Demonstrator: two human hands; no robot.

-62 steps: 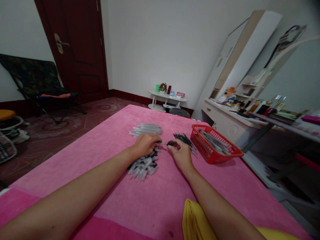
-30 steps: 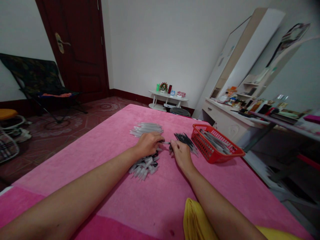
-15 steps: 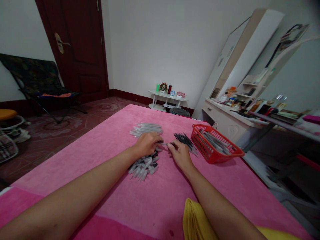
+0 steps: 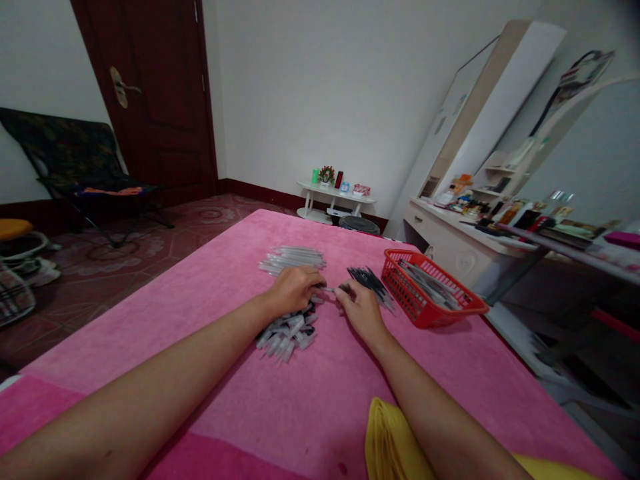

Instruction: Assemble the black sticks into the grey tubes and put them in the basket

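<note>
Between my two hands is a slim, pale pen, lying crosswise above the pink cloth. My left hand pinches its left end, and the fingers of my right hand are closed on its right end; both ends are hidden by fingers. Just beyond my left hand lies a row of clear pen barrels. Under and in front of that hand is a heap of clear pen caps with some dark parts. Thin black-ended pen pieces are bunched right behind my right hand.
A red plastic basket holding pens stands at the right. Yellow fabric lies by my right forearm. The pink cloth covers the table. Beyond are a dressing table, a low white stand and a folding chair.
Hardly anything differs. Both hands keep their grip on the pen in the same place, and the piles and basket have not moved.
</note>
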